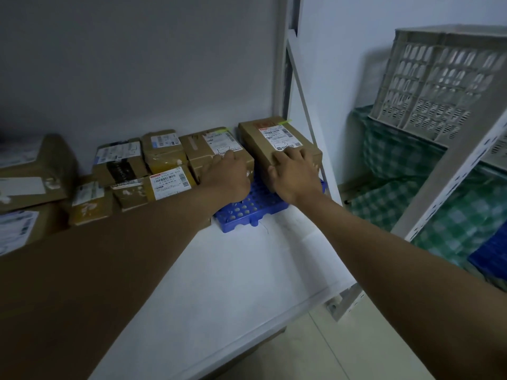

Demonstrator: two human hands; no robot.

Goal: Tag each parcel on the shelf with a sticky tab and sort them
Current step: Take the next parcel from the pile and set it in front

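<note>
Two brown cardboard parcels sit at the back right of the white shelf (247, 270), side by side with a narrow gap between them, both resting on a blue perforated plastic pallet (248, 208). The right parcel (263, 144) stands nearest the shelf's grey upright post (282, 64); it carries a white shipping label with handwriting and a yellow-green sticky tab (285, 122) jutting from its far top edge. The left parcel (197, 149) also bears a white label with handwritten marks and a similar yellow-green tab (225, 130) at its far edge.

The right hand (295, 174) lies on the near end of the right parcel, fingers curled over its top edge and thumb down its near face. The left hand (227, 176) covers the near end of the left parcel, fingers bent over the top; how firmly it grips cannot be told.

Further left, several smaller taped parcels (137, 171) with barcode labels crowd together against the wall, and larger cardboard boxes (35, 171) lie at the far left edge, blurred.

Beyond the shelf on the right, a beige slotted plastic crate (439, 83) rests on green checked fabric (452, 215).
</note>
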